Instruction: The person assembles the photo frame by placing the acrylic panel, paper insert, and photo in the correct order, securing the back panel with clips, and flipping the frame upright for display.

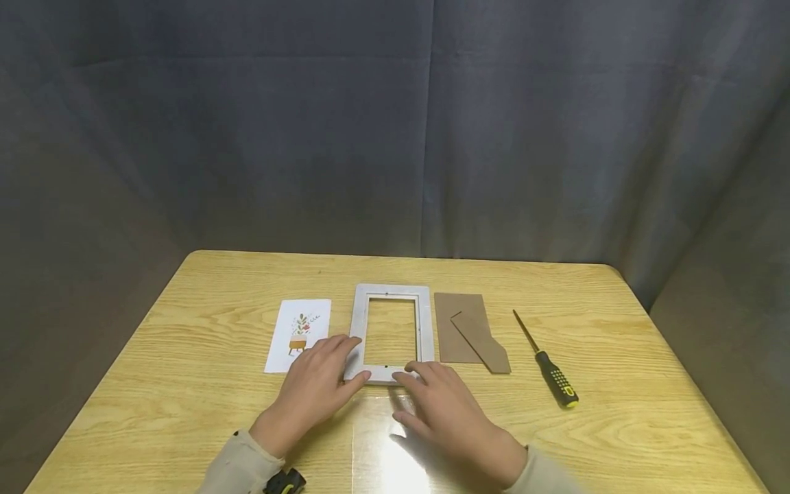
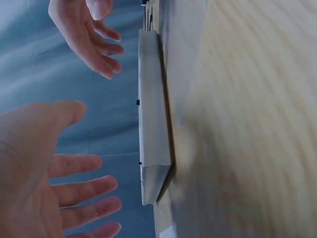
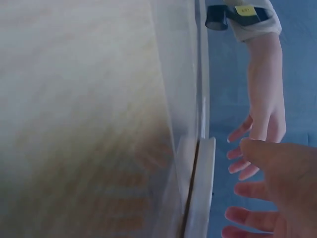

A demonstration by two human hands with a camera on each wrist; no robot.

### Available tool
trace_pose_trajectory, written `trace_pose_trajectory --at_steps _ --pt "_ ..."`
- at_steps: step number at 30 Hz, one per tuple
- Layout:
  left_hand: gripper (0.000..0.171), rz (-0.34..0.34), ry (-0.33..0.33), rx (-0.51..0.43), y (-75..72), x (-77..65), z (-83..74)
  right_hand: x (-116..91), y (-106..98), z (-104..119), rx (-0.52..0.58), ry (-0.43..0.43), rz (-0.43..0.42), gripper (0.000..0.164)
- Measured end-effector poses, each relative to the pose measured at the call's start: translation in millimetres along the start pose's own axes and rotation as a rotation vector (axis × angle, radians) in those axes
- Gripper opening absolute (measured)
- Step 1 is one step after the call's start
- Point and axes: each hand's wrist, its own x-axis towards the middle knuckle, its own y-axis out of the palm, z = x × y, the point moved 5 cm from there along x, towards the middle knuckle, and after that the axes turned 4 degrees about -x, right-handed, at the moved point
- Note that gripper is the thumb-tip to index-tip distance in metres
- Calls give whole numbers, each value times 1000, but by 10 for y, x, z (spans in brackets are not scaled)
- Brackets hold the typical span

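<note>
Risking, perhaps, a shifted picture card point(image 1: 290, 333) at left, if brushed by the left hand point(image 1: 315, 381) overhanging its edge; then a skewed pale frame point(image 1: 424, 326), flat at centre of the tabletop point(image 1: 617, 363), if pressed unevenly; then a nudged backing board point(image 1: 449, 343) just to the right, if swept by the right hand point(image 1: 450, 412). Hovering above the frame's near end, palms down, with fingers point(image 2: 86, 191) loosely spread, holding nothing.

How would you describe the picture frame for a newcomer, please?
On the wood-grain table, look between the illustrated card and the brown board. The picture frame there is pale grey and, unlike both neighbours, has an open rectangular middle.
</note>
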Motion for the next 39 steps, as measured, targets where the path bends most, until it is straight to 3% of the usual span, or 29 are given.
trace_pose_trajectory --at_steps 8,18,24,33,39 --pt "56 38 -7 21 12 -109 47 -34 95 182 7 -81 18 51" --pt "52 26 -23 45 -24 -205 83 -48 162 238 -6 -118 72 55" --pt "47 6 -6 46 -41 -235 63 -40 155 256 -47 -141 126 66" --pt "38 21 -4 51 -39 -230 64 20 129 269 83 -83 203 65" --pt "38 44 -1 40 -23 -220 54 62 150 235 83 -1 306 76"
